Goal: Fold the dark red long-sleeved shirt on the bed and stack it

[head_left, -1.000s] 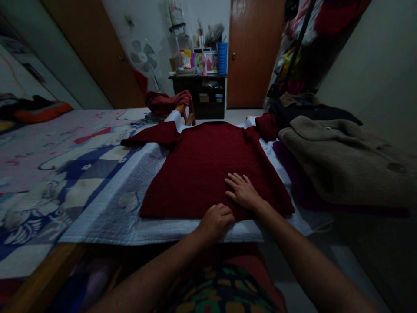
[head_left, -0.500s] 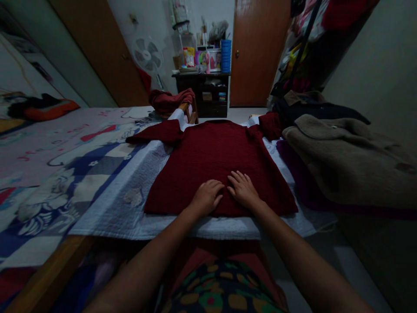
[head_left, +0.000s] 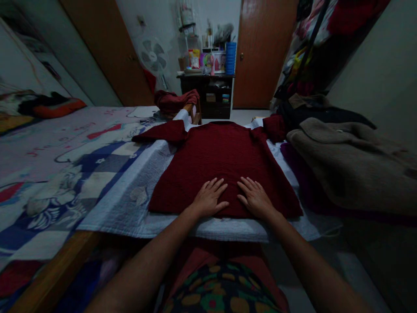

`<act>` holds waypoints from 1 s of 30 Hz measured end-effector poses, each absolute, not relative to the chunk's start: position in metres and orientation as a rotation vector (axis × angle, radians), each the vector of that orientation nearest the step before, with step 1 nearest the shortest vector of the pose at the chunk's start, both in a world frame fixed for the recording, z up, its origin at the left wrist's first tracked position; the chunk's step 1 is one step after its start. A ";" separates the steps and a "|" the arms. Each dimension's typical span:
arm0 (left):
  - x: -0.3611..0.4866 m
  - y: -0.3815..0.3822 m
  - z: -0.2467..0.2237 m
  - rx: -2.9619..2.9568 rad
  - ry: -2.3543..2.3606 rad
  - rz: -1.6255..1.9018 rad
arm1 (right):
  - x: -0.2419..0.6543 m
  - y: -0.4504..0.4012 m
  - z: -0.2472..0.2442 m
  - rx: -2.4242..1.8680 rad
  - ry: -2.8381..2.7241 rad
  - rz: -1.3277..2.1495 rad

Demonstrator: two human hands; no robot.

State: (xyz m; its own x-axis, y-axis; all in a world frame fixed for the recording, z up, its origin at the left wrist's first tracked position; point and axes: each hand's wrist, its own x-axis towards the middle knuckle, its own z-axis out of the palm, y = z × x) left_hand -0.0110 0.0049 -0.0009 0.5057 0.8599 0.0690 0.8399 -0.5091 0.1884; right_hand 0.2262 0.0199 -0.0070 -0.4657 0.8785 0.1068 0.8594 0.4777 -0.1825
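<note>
A dark red long-sleeved top (head_left: 224, 152) lies spread out in front of me, its collar at the far end and its hem toward me. Its left sleeve stretches out over the bed side, while the right sleeve is bunched near the folded clothes. My left hand (head_left: 211, 198) rests flat on the lower middle of the cloth, fingers spread. Beside it, a short gap away, my right hand (head_left: 256, 196) also lies flat with fingers apart. Under the garment is a light blue quilted cloth (head_left: 124, 217).
To the left is a bed with a patterned sheet (head_left: 100, 165). A folded grey-brown coat (head_left: 352, 165) lies on a purple cloth at right. Toward the back stand a fan (head_left: 153, 54), a dark cabinet (head_left: 205, 84) and a wooden door (head_left: 260, 56).
My hands have moved slightly apart on the red top, and the fingers of my left hand have straightened and spread. The view has shifted a little.
</note>
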 end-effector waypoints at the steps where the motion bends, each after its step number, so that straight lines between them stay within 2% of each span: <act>1: -0.011 0.005 -0.001 2.606 1.484 0.225 | 0.230 0.017 -0.006 -1.540 -2.530 0.142; 6: -0.008 0.006 0.000 2.596 1.475 0.222 | 0.229 0.013 0.004 -1.675 -2.453 0.114; 13: -0.007 0.005 -0.005 2.579 1.594 0.304 | 0.196 0.023 0.001 -1.522 -2.417 0.166; 21: -0.098 0.020 0.002 2.281 2.219 0.056 | 0.197 0.023 -0.016 -1.549 -2.451 0.208; 24: -0.115 0.021 0.005 2.200 2.313 -0.008 | 0.197 0.021 -0.012 -1.574 -2.442 0.243; 27: -0.107 0.025 0.009 2.176 2.343 -0.046 | 0.195 0.024 0.000 -1.600 -2.442 0.281; 30: -0.080 0.036 0.013 2.304 2.275 0.061 | 0.187 0.034 0.014 -1.610 -2.446 0.311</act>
State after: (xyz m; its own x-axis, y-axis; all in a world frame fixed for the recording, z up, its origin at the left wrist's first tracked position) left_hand -0.0803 0.0364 0.0127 0.0144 0.9954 0.0947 0.9990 -0.0104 -0.0427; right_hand 0.1867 0.0341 0.0139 -0.3886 0.9201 0.0479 0.8788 0.3858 -0.2808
